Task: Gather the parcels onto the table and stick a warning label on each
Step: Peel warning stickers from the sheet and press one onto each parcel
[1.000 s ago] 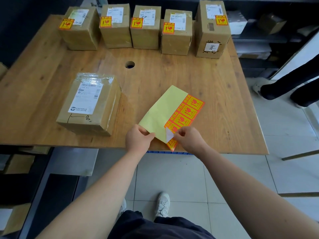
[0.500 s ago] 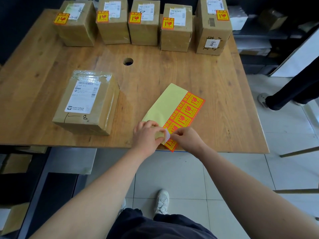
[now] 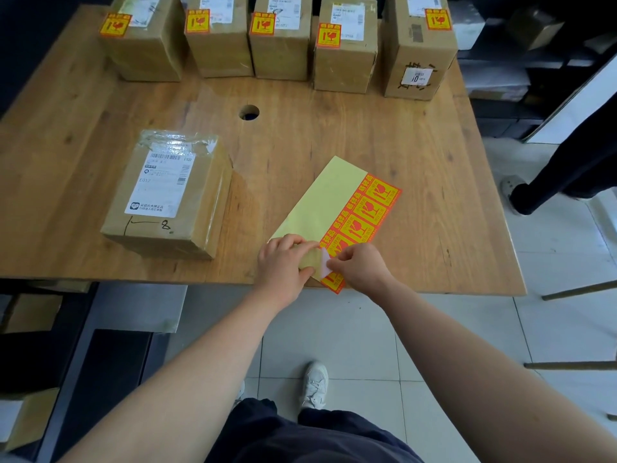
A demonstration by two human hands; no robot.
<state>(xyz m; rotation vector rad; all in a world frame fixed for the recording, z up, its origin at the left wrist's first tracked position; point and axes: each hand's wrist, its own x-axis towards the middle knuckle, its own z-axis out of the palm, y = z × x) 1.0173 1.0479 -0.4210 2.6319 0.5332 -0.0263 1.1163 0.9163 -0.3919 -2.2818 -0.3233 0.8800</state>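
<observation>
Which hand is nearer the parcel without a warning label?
Left. The left hand grips the label sheet just right of that parcel; the right hand is farther right, pinching a label.

Left hand [image 3: 282,265] holds the label sheet [image 3: 329,202] at the table [image 3: 334,128] edge; right hand [image 3: 359,267] pinches a peeling label [image 3: 324,262]

Five parcels [image 3: 282,38] line the table's [image 3: 417,162] far edge; one parcel [image 3: 167,195] sits near-left, the label sheet [image 3: 337,212] at the near edge.
</observation>
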